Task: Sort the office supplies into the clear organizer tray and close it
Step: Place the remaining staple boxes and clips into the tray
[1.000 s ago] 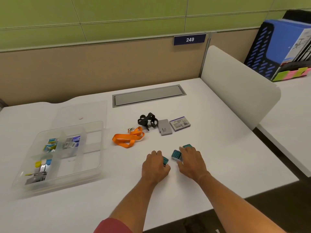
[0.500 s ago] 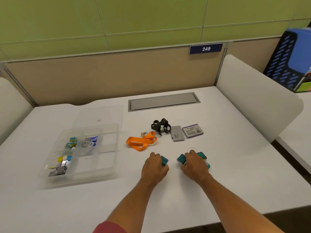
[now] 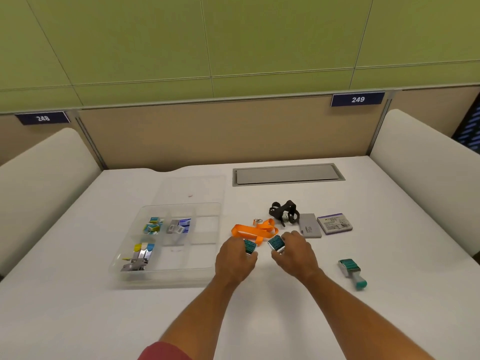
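Sorting is judged partly done: on the desk the tray lies open at left, three compartments already filled with small supplies, its lid laid flat behind it. A teal stamp is gripped in the left hand, another stamp in the right hand, both just above the desk beside an orange lanyard. Left unsorted to the right are a black strap, a grey box, a labelled box and a third stamp; closing is not yet done.
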